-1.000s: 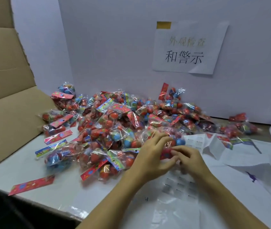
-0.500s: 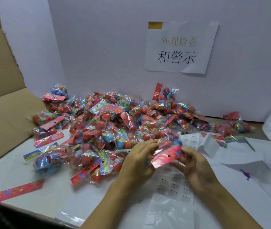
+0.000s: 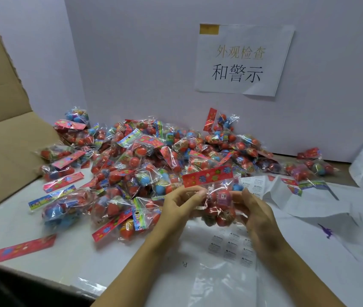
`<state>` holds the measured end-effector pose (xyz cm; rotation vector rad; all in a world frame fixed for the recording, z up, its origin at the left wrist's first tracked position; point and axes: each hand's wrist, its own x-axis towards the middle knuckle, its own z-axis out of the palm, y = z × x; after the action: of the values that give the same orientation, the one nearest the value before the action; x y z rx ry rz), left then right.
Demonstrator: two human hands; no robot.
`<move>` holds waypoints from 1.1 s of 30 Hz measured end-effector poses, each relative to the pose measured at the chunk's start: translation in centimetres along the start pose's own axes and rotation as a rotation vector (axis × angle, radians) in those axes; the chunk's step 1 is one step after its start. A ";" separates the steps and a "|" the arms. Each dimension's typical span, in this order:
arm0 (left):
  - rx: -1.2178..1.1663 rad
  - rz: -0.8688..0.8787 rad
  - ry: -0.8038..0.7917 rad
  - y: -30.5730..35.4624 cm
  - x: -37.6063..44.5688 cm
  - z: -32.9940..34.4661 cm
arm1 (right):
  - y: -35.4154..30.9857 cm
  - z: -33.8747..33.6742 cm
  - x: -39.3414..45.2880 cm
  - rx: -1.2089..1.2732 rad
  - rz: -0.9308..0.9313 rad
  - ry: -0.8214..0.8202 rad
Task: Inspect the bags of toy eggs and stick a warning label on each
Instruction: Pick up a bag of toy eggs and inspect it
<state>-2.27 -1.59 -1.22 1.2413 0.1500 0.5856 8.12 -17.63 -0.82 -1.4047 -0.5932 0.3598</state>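
White table (image 3: 21, 220), heaped egg bags (image 3: 136, 160) far left: my left hand (image 3: 177, 209) and right hand (image 3: 253, 209) pinch one bag of toy eggs (image 3: 219, 202), now lifted upright with header card (image 3: 207, 176) topmost, over the warning-label sheet (image 3: 231, 247), so inspection's underway, label pending.

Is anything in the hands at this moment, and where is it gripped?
Yes: one bag of toy eggs, upright, red header card on top. The left hand and right hand pinch its clear plastic sides just below the card.
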 end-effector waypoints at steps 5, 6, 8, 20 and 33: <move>0.037 -0.090 -0.066 -0.4 -0.1 0.4 | -0.4 0.2 -0.5 -0.051 -0.040 -0.033; 0.040 -0.102 -0.060 -0.4 -0.1 0.4 | -0.3 0.1 -0.5 -0.057 -0.036 -0.028; 0.042 -0.117 -0.048 -0.3 -0.1 0.5 | -0.2 0.0 -0.4 -0.044 -0.011 -0.039; 0.108 -0.132 -0.174 0.0 -0.5 0.5 | 0.0 0.4 -0.4 -0.032 0.146 -0.118; 0.100 -0.222 -0.039 -0.6 -0.2 1.1 | 0.2 0.7 -0.2 -0.062 0.109 -0.033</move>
<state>-1.73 -2.75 -1.46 1.3112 0.2835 0.3649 7.60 -17.17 -1.05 -1.4965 -0.5603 0.4557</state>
